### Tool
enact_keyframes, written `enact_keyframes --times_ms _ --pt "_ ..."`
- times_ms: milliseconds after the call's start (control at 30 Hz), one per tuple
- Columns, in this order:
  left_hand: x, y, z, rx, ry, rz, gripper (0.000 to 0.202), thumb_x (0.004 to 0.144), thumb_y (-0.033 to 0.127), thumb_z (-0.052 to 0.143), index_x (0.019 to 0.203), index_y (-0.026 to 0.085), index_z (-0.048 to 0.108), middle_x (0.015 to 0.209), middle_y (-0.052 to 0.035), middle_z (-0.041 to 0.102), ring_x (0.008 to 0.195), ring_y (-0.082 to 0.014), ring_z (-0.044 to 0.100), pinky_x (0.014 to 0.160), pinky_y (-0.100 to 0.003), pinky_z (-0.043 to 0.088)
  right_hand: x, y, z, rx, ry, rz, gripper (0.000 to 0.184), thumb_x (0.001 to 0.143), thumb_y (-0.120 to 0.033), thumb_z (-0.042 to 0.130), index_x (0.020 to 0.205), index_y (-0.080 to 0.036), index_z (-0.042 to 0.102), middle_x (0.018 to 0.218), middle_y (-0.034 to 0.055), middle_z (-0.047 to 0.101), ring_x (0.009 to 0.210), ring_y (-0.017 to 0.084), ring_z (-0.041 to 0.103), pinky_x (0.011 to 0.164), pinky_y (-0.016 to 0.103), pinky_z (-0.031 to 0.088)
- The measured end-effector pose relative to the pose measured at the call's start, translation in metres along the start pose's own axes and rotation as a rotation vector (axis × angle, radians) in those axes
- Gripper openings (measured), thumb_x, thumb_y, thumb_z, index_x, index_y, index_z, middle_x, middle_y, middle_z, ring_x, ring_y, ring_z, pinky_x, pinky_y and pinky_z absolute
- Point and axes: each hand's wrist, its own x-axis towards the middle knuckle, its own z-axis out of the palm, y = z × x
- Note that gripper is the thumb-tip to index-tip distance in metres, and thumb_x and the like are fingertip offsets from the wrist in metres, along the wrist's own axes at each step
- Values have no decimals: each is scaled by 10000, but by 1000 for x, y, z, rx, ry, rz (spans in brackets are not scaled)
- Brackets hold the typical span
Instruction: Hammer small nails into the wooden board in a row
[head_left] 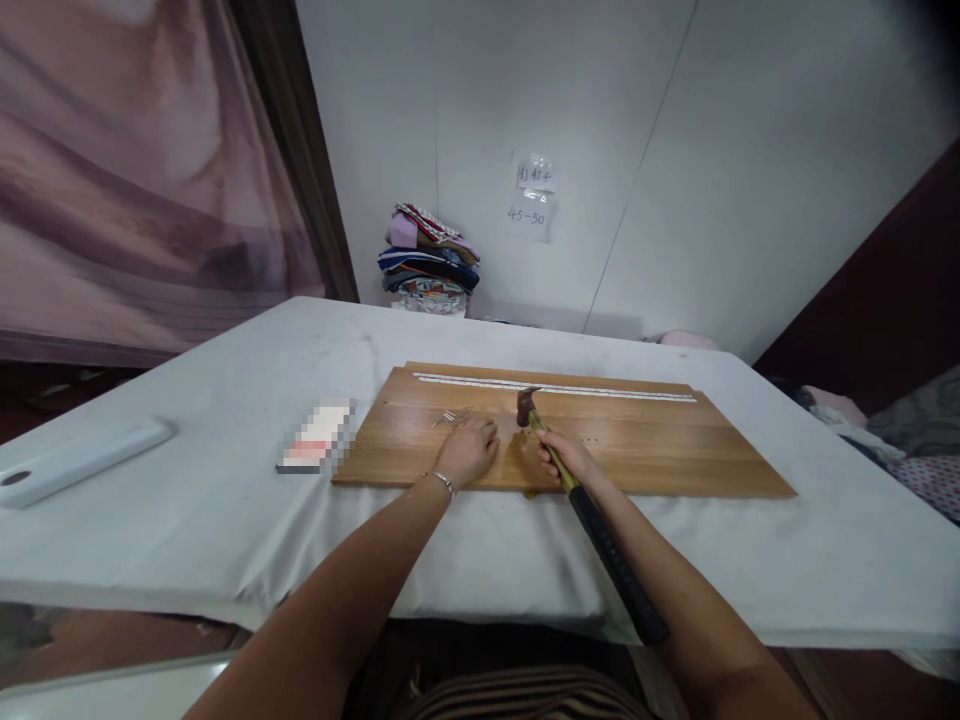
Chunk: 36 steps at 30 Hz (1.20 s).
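Note:
My right hand (568,456) is wrapped round a claw hammer (559,465) high up its yellowish shaft, with the black grip slanting back toward me. The hammer's head hangs just above a wooden board (675,455). Palm down on that board, left of the hammer, my left hand (471,449) rests with its fingers lying forward; nothing shows in it. Beyond its fingers lie several loose nails (448,417). A short row of small dark dots, nail heads or holes, marks the wood right of my right hand.
Two white marked strips (555,389) run along the board's far edge. A white cloth (225,510) covers the table. A blurred-out phone-like item (316,436) lies left of the board, with a long white object (86,462) farther left. Folded clothes (430,255) are stacked by the wall.

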Motion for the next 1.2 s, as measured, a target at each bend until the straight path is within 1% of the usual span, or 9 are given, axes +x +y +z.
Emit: enact_keyframes --times_ms 133,333,567,667,800,933,1000,1133,1200 --pt "0 1 -1 -11 -4 3 238 973 188 488 861 174 698 1012 -121 731 1029 -259 654 1159 -497 403 1 0 2 -35 57 23 395 733 -545 704 807 -260 440 517 -115 485 327 72 401 319 185 270" --pt "0 0 0 -25 17 4 220 964 193 513 841 184 695 984 -113 729 1021 -261 648 1156 -492 400 1 8 2 -57 63 34 408 728 -555 691 740 -259 411 497 -111 467 313 68 389 311 186 276" --pt "0 -2 0 -22 5 0 210 972 218 521 851 189 691 1019 -110 730 1049 -259 644 1160 -486 393 -3 -2 0 -29 34 8 434 671 -574 715 825 -259 459 535 -124 503 332 59 397 310 182 284" --pt "0 -1 -1 -33 10 -3 207 966 209 517 858 192 693 1005 -104 729 1028 -254 646 1157 -486 396 -2 -5 0 -45 33 -8 442 654 -574 714 828 -260 455 525 -124 501 328 63 400 306 182 285" --pt "-1 -1 0 -20 -8 -14 220 968 205 499 887 185 703 1016 -110 736 1030 -256 649 1142 -483 415 0 2 1 -67 32 -5 447 677 -586 707 794 -263 421 519 -120 488 321 67 392 300 183 289" --pt "-2 -1 1 -13 0 -14 206 959 202 509 915 180 709 1093 -120 743 1092 -264 646 1174 -486 398 1 8 -1 -70 25 14 436 706 -587 684 785 -264 402 520 -116 475 322 70 396 303 187 291" --pt "-2 -2 1 -2 0 -12 209 964 202 508 913 179 710 1107 -119 747 1096 -264 651 1198 -492 379 0 7 -2 -69 31 30 418 723 -574 680 806 -263 414 530 -118 482 328 67 395 312 182 291" --pt "-1 -3 3 26 6 -1 222 981 219 509 897 191 713 1056 -101 755 1063 -253 664 1256 -513 307 -1 1 -3 -59 35 21 369 760 -531 681 874 -258 460 554 -120 494 347 64 402 332 172 302" --pt "-1 -4 4 24 7 -2 218 980 228 516 909 192 718 1054 -99 754 1067 -250 663 1260 -509 302 -1 0 -2 -50 16 14 352 775 -519 673 893 -259 468 552 -121 488 346 67 398 328 174 297"
